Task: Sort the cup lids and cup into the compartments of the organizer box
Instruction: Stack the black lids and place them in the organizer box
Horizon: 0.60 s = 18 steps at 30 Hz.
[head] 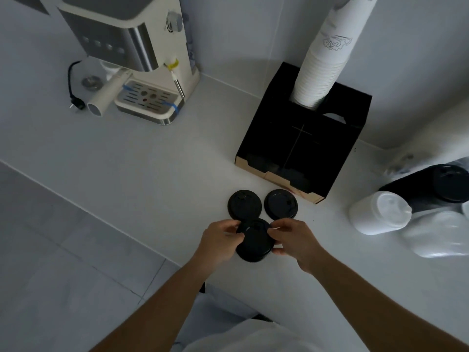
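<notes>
A black cup lid, or a small stack of them, sits near the counter's front edge. My left hand grips its left rim and my right hand grips its right rim. Two more black lids lie flat just behind: one on the left, one on the right. The black organizer box stands further back on the counter, with a tall stack of white paper cups rising from its rear compartment. Its front compartments are dark and hard to see into.
A cream espresso machine stands at the back left with a loose plug beside it. At the right lie sleeves of white lids and black lids in plastic wrap. The counter edge runs diagonally at the left.
</notes>
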{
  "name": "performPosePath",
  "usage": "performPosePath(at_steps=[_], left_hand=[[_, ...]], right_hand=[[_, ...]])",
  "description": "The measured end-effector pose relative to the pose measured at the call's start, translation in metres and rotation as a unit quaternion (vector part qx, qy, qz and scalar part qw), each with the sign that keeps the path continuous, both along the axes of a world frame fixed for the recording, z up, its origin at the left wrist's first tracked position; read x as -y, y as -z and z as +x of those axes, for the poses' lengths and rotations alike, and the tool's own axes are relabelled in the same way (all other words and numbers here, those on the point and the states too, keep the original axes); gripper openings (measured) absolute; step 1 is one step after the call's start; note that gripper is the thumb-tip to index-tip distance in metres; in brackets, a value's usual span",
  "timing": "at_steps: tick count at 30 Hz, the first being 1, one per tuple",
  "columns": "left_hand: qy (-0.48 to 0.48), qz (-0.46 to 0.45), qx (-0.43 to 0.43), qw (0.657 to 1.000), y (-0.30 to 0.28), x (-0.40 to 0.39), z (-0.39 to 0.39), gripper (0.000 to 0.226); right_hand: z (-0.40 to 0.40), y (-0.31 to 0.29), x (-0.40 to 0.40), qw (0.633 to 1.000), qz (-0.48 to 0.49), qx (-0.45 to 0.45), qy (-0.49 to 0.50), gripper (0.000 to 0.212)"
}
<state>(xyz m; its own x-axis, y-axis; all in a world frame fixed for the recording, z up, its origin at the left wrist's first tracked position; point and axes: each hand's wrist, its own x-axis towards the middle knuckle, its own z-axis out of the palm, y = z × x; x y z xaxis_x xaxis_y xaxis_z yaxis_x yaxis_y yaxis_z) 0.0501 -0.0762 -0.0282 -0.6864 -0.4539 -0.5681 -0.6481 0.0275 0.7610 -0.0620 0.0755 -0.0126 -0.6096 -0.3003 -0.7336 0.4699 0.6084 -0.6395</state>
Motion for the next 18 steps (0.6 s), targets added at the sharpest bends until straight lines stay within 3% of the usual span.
performPosePath(at_steps=[12, 18], left_hand=[[0.056, -0.092, 0.018, 0.994, 0.019, -0.005, 0.002, 0.016], [0.078, -0.125, 0.042, 0.988, 0.021, -0.008, 0.001, 0.016]], right_hand=[[0.008, 0.025, -0.001, 0.999, 0.045, -0.018, -0.003, 0.023], [0.014, 0.029, 0.000, 0.994, 0.089, -0.063, -0.023, 0.008]])
